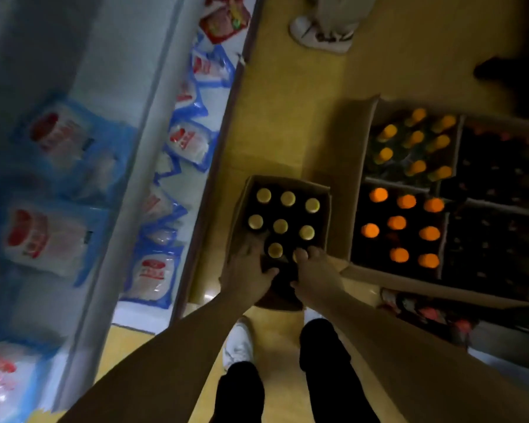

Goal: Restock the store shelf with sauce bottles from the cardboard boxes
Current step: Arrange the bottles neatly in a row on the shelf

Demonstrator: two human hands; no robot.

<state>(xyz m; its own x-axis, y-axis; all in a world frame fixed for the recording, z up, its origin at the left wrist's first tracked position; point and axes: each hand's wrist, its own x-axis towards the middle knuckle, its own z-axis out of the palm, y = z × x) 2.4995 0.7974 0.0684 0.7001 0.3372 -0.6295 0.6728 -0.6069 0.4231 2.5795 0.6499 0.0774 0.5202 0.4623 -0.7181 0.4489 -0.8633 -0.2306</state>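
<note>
A box [241, 209] of bottles [280, 225] sits on the yellow floor [287, 117], right of a shelf [147, 111]. The left hand [246, 274] and right hand [313, 274] reach in; their grip is unclear.

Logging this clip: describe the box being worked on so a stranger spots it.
Between the shelf of blue bags and the big boxes stands a small box on the floor. The left hand and right hand reach its near end. Its caps are pale yellow; the big boxes hold orange caps.
</note>
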